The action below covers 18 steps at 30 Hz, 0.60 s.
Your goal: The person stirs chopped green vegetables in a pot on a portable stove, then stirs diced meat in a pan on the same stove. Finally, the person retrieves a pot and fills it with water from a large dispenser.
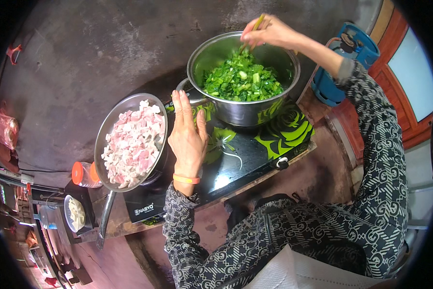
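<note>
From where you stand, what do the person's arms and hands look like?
The left hand and right hand wear no gloves. The left wears an orange wristband. The black sleeves carry a pale geometric pattern, and the right one ends farther from the hand.

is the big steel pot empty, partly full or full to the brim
Partly full: chopped greens lie in the pot, with bare inner wall showing above them.
</note>
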Each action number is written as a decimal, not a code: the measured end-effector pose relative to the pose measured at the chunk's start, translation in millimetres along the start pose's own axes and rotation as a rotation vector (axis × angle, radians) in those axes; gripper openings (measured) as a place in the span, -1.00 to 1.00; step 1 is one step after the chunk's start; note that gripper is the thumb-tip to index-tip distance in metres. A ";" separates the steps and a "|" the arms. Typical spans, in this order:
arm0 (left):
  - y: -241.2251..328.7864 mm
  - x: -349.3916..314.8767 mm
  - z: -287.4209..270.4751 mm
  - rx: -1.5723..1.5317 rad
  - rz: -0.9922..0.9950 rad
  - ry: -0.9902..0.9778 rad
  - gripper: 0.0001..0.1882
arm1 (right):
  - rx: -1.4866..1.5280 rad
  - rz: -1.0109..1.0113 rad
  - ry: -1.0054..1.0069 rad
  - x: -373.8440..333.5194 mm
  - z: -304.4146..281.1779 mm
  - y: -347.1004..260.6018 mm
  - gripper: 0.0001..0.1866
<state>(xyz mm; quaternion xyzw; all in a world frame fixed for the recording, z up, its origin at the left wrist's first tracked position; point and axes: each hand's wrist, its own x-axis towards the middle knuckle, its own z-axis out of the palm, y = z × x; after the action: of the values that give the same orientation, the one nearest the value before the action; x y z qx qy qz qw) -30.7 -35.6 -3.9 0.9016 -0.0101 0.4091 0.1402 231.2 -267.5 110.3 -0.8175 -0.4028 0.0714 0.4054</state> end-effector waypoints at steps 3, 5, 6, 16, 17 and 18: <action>1.0 0.2 0.9 -0.004 -0.018 -0.018 -0.35 | 0.118 0.087 -0.029 0.2 22.3 4.3 -0.74; 0.4 0.3 0.4 0.002 -0.025 -0.025 -0.35 | 0.140 0.056 -0.160 -1.2 25.2 -5.1 -0.73; -0.7 -0.3 0.4 0.007 -0.022 -0.024 -0.35 | 0.143 0.066 -0.185 -5.0 22.3 -10.8 -0.72; -1.2 -1.6 -2.0 0.026 -0.022 -0.023 -0.37 | 0.212 0.005 -0.115 -57.1 -4.2 -95.4 -0.68; 0.2 -1.4 -3.6 0.028 -0.027 -0.022 -0.38 | 0.289 0.013 -0.177 -57.7 6.6 -98.8 -0.67; 1.7 -0.9 -4.2 0.028 -0.031 -0.023 -0.39 | 0.372 -0.003 -0.248 -59.7 18.4 -100.0 -0.71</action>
<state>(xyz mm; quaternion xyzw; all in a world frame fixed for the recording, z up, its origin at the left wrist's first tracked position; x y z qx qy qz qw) -34.7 -36.2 -1.5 0.9082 0.0078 0.3967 0.1336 123.3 -264.4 157.6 -0.7132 -0.4306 0.2437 0.4966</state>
